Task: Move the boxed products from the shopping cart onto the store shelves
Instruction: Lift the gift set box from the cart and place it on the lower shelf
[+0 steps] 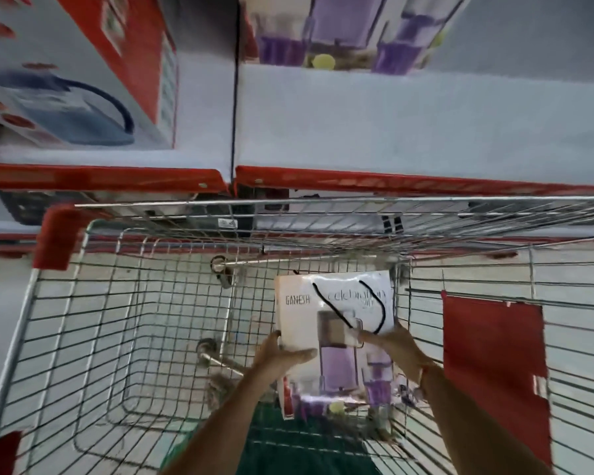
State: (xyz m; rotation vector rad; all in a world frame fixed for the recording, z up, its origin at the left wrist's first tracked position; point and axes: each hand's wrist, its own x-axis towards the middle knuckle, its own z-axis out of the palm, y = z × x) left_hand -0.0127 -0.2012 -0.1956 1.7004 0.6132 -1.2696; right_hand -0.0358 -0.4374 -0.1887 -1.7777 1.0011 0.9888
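Head view, looking down into a wire shopping cart (83, 337) parked against store shelves (391, 132). Both of the person's hands grasp one white box (326, 323) inside the cart, near its right side: the left hand (282, 354) clasps the box's left edge with the thumb laid across the printed face, and the right hand (391, 344) grips the right edge, fingers wrapped around it. The box bears the word "GANESH", a picture of a purple appliance, and a black cord handle looped across its top. On the shelf above, a similar box with purple artwork (340, 32) stands at the back right, and a red-and-white box picturing a blue iron (72, 77) stands at the left. A red edge strip (110, 178) runs along the shelf front. A red panel (491, 365) hangs on the cart's right side.
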